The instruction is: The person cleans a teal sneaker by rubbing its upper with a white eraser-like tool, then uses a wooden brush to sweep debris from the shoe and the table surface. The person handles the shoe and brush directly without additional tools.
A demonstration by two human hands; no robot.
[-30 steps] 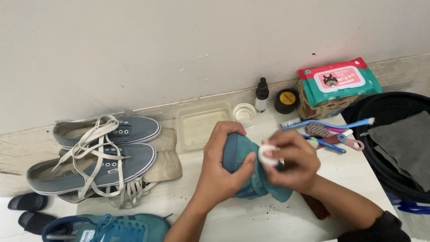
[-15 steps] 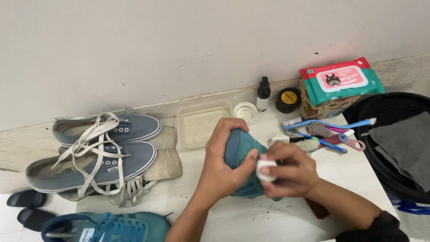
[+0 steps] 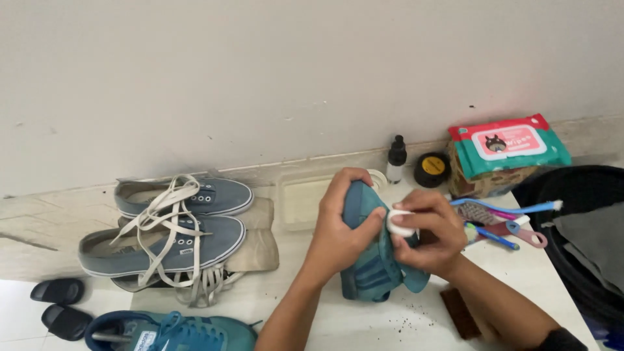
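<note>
We see both forearms reaching up from the lower edge, meeting over the middle of the table. The left hand is wrapped around the toe end of a teal shoe, fingers curled over the top, thumb pressed along its side. The right hand is closed on a small white pad, pushing it flat against the shoe's upper, right beside the left thumb. So the hands are close together, both clamped, one on the shoe, one on the pad.

The table is pale, speckled with dark crumbs near the shoe, and it runs up to a plain off-white wall. To the left we have a pair of grey-blue sneakers with loose cream laces lying on a beige cloth, and another teal shoe at the lower edge. Behind the hands sit a clear shallow tray, a small dark bottle and a round black tin. At right, a packet of wipes, brushes and a black basin.

The held shoe is teal suede-like with darker stripes, tilted heel-down just above the table.
</note>
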